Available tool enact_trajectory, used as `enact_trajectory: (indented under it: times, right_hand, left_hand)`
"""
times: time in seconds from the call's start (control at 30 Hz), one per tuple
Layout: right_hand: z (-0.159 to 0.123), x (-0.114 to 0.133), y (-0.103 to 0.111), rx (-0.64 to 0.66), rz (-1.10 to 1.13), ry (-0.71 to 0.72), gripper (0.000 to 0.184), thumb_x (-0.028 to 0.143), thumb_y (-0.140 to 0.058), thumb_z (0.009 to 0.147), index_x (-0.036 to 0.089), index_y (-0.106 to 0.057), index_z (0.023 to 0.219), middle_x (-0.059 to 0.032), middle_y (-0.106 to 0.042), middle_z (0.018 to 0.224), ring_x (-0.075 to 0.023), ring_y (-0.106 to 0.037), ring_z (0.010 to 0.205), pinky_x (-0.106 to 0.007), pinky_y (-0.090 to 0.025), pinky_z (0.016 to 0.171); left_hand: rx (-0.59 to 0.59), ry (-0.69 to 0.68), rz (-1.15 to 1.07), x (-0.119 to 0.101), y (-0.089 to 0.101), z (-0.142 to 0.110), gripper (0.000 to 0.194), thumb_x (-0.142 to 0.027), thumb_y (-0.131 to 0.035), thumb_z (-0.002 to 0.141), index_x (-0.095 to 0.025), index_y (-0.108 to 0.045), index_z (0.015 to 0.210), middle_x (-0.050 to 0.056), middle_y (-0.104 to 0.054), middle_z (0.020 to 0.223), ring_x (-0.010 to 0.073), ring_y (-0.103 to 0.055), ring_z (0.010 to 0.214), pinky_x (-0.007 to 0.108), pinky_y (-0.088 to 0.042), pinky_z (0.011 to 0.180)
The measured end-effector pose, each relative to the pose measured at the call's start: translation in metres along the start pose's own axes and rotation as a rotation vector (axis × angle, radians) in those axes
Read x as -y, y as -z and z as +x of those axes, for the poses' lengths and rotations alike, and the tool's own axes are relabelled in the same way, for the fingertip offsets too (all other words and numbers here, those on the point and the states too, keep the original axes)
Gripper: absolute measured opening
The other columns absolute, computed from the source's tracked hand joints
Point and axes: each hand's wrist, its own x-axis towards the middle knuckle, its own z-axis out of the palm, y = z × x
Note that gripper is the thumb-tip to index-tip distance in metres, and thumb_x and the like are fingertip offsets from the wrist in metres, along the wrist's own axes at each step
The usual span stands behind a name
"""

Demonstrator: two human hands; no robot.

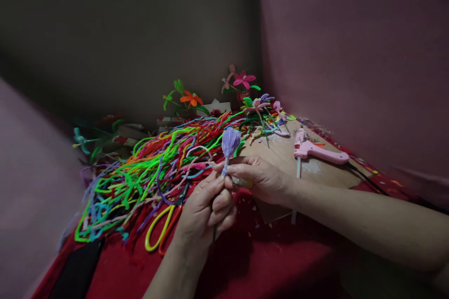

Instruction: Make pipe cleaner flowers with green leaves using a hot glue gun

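Observation:
A lavender pipe-cleaner flower (230,142), its petals bunched into a closed bud, stands upright between my hands. My left hand (206,205) is closed around its stem, and the stem's lower end shows beneath the fist. At the base of the bud, my right hand (257,175) pinches the wrapped neck with thumb and fingers. Something pale and yellowish (242,182) sits under the right fingers; I cannot make out what it is. Scissors (167,228) with yellow and orange handles lie just left of my left hand.
Many coloured pipe cleaners (140,177) are heaped on the left of the red cloth (273,261). A pink glue gun (321,152) rests on a brown board (329,175), its cord trailing right. Finished flowers (259,104) stand behind. A black flat object (77,271) lies front left.

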Motion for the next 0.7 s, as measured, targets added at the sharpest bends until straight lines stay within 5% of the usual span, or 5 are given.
enact_trajectory:
  times: [0.17, 0.3, 0.43, 0.7]
  right_hand:
    - [-0.001, 0.000, -0.002, -0.088, -0.057, 0.047, 0.016, 0.026, -0.064, 0.078, 0.016, -0.072, 0.088, 0.0021, -0.060, 0.066, -0.0067, -0.048, 0.059, -0.021, -0.037, 0.062]
    - [-0.003, -0.002, -0.004, -0.157, -0.098, 0.130, 0.014, 0.024, -0.066, 0.077, 0.019, -0.073, 0.088, -0.0004, -0.065, 0.080, -0.0102, -0.055, 0.076, -0.024, -0.042, 0.075]
    - [-0.005, -0.006, -0.005, -0.225, -0.171, 0.165, 0.016, 0.027, -0.066, 0.077, 0.021, -0.073, 0.091, -0.0021, -0.065, 0.093, -0.0134, -0.057, 0.090, -0.028, -0.042, 0.086]
    - [-0.004, -0.010, -0.004, -0.256, -0.231, 0.211, 0.019, 0.031, -0.065, 0.077, 0.022, -0.073, 0.092, -0.0041, -0.066, 0.097, -0.0177, -0.056, 0.100, -0.033, -0.041, 0.092]
  left_hand:
    - [-0.107, -0.075, 0.307, 0.002, -0.003, -0.001, 0.016, -0.033, -0.048, 0.088, -0.019, -0.056, 0.088, -0.009, -0.037, 0.049, 0.0030, -0.021, 0.034, 0.015, -0.025, 0.035]
    - [-0.330, -0.358, 0.919, 0.013, -0.004, -0.003, 0.018, -0.033, -0.048, 0.088, -0.019, -0.055, 0.095, -0.005, -0.045, 0.059, 0.0073, -0.040, 0.047, 0.018, -0.033, 0.044]
    - [-0.426, -0.556, 1.345, 0.023, 0.001, -0.003, 0.013, -0.026, -0.046, 0.087, -0.020, -0.053, 0.097, -0.003, -0.054, 0.066, 0.0100, -0.049, 0.050, 0.020, -0.037, 0.047]
    - [-0.442, -0.682, 1.447, 0.019, 0.004, 0.001, 0.013, -0.021, -0.042, 0.090, -0.020, -0.055, 0.087, -0.001, -0.061, 0.070, 0.0097, -0.057, 0.054, 0.019, -0.040, 0.049]
